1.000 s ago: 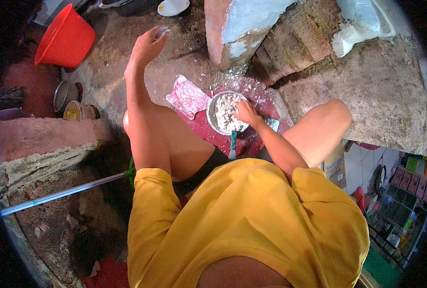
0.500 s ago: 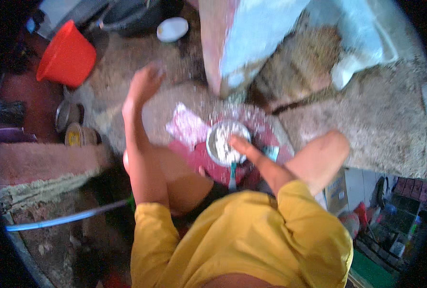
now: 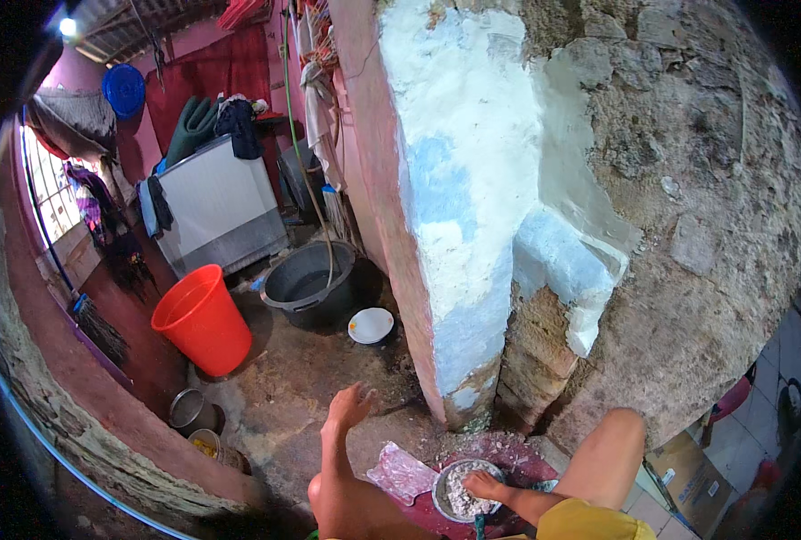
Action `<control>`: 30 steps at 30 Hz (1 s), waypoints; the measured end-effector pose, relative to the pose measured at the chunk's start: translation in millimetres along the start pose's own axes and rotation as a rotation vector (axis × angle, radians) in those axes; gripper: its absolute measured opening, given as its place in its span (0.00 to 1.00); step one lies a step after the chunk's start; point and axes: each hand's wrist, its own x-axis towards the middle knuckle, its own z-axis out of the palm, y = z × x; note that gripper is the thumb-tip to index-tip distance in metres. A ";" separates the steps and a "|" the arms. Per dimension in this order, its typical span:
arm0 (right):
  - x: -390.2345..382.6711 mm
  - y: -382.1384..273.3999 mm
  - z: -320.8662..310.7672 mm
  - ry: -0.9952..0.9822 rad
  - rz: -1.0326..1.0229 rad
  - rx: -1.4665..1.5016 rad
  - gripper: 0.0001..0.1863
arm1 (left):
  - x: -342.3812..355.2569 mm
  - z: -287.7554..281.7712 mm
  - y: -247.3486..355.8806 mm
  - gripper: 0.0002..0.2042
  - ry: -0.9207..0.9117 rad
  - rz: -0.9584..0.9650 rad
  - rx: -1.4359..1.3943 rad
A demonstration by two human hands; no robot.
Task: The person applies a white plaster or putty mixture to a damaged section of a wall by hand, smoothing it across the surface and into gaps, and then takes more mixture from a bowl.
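Observation:
A round metal bowl [image 3: 440, 500] of white, crumbly, dough-like mixture [image 3: 461, 500] sits low between my legs on a dark red surface. My right hand [image 3: 483, 486] is down in the bowl, its fingers bunched into the mixture and partly hidden by it. My left hand [image 3: 351, 405] is raised over the floor beyond my left knee. It holds nothing, and its fingers are loosely apart. Left of the bowl lies a crumpled, pinkish-white plastic bag [image 3: 402, 472]. A green handle [image 3: 480, 526] stands at the bowl's near edge; what it belongs to is hidden.
White bits are scattered around the bowl. Ahead rises a blue-white plastered wall corner [image 3: 459, 216]. Farther left are a red bucket [image 3: 204, 319], a black basin [image 3: 306, 281], a white plate [image 3: 371, 325] and a metal pot [image 3: 192, 411]. A cardboard box [image 3: 688, 481] stands at right.
The view has tilted up, so the bowl and my hands sit lower in the picture and more wall shows. My right hand stays in the bowl; my left stays raised.

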 end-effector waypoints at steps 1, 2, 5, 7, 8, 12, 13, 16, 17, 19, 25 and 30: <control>12.6 0.5 -13.4 -0.189 0.133 0.079 0.08 | 1.9 0.6 2.0 0.23 -0.005 0.003 0.001; 20.9 -3.0 -25.2 -0.386 0.257 0.161 0.10 | 1.4 2.0 -0.6 0.23 -0.010 -0.005 -0.001; 22.9 -13.8 -36.2 -0.352 0.184 0.144 0.11 | -7.8 1.5 -6.4 0.24 -0.050 -0.051 0.046; 13.3 -5.9 -20.1 -0.223 0.106 0.115 0.10 | -10.5 -1.4 0.6 0.23 -0.047 -0.038 0.046; 5.3 2.2 -1.4 -0.119 0.039 0.089 0.10 | -13.5 -2.5 7.5 0.23 -0.028 -0.015 0.022; -6.8 10.6 32.2 -0.136 -0.020 -0.075 0.10 | -23.3 -7.0 10.2 0.21 -0.044 -0.037 -0.016; -14.3 17.9 46.9 -0.037 -0.079 -0.109 0.11 | -19.7 -2.3 6.7 0.21 -0.045 -0.024 0.011; -22.3 23.2 58.1 -0.015 -0.180 -0.259 0.14 | -17.3 6.9 -8.0 0.20 -0.060 -0.036 0.042; -19.6 13.6 45.4 -0.116 -0.159 -0.175 0.13 | -25.2 2.3 -10.3 0.20 -0.072 -0.068 0.025; -16.0 -17.8 -47.8 -0.285 -0.032 -0.034 0.12 | -17.5 -1.5 4.6 0.21 -0.092 -0.046 0.019; 6.6 8.4 11.3 -0.072 0.131 0.217 0.08 | -11.7 2.0 3.1 0.21 -0.074 -0.030 0.050; 13.2 -2.7 -20.0 -0.053 0.329 0.349 0.13 | -9.8 -3.6 10.0 0.21 -0.112 -0.077 0.065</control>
